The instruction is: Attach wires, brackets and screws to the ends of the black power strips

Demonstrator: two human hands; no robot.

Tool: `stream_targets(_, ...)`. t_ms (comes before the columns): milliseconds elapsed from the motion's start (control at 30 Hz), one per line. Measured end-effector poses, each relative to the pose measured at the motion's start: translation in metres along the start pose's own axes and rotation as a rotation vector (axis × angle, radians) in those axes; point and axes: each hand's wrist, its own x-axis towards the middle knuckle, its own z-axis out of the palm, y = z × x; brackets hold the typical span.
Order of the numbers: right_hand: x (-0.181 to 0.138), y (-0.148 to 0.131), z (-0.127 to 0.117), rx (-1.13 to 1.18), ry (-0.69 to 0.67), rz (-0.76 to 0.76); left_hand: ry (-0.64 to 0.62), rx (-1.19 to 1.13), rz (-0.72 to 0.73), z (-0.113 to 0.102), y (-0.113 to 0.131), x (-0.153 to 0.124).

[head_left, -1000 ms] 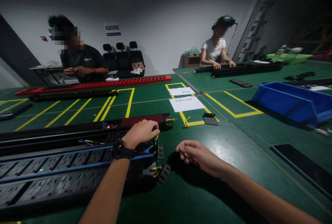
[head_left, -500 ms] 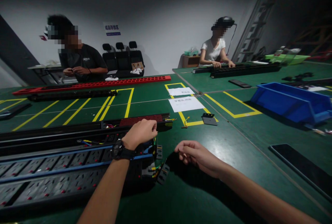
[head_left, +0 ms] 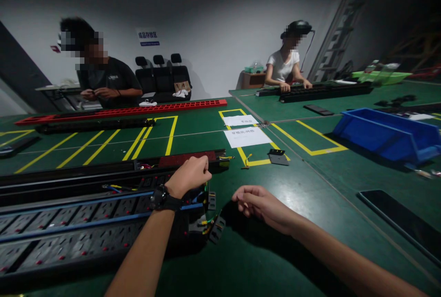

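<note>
My left hand [head_left: 191, 175], with a black watch [head_left: 161, 197] on its wrist, is closed over the right end of the long black socket strips. Its fingertips are hidden behind the hand, so what they grip does not show. Below it lies a strip [head_left: 99, 246] of black sockets with small red parts, beside a blue-edged one [head_left: 93, 214]. Yellow-green wires and a dark slotted end piece [head_left: 217, 230] stick out at their right end. Over the green tabletop, to the right, my right hand [head_left: 257, 203] has its fingers curled together in a pinch; anything between them is too small to make out.
A grey bracket [head_left: 278, 157] and a short yellow-green wire [head_left: 247, 161] lie ahead. White paper labels [head_left: 247, 137], a blue bin [head_left: 386, 136] and a phone [head_left: 399, 221] are farther right. Two people sit across the table, near a red perforated rail [head_left: 165, 106] and black rails [head_left: 324, 92].
My left hand has shifted slightly to the right and up over the strip ends, still closed. My right hand is practically unmoved.
</note>
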Motion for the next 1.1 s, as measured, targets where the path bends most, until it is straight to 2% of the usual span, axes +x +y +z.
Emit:
stream_targets(200, 0.0, 0.002, -0.002, -0.003, -0.007, -0.006, 0.016, 0.008, -0.055, -0.008, -0.005, -0.002)
stream_targets(400, -0.001, -0.001, 0.0, -0.001, -0.018, -0.018, -0.019, 0.155, -0.161, -0.023, 0.008, -0.01)
stream_targets(733, -0.002, -0.003, 0.002, -0.015, -0.015, -0.015, -0.088, 0.177, -0.126, -0.019, 0.014, -0.007)
stream_targets(1100, -0.003, -0.004, 0.003, -0.005, -0.007, -0.004, -0.068, 0.214, -0.197, -0.015, 0.019, -0.008)
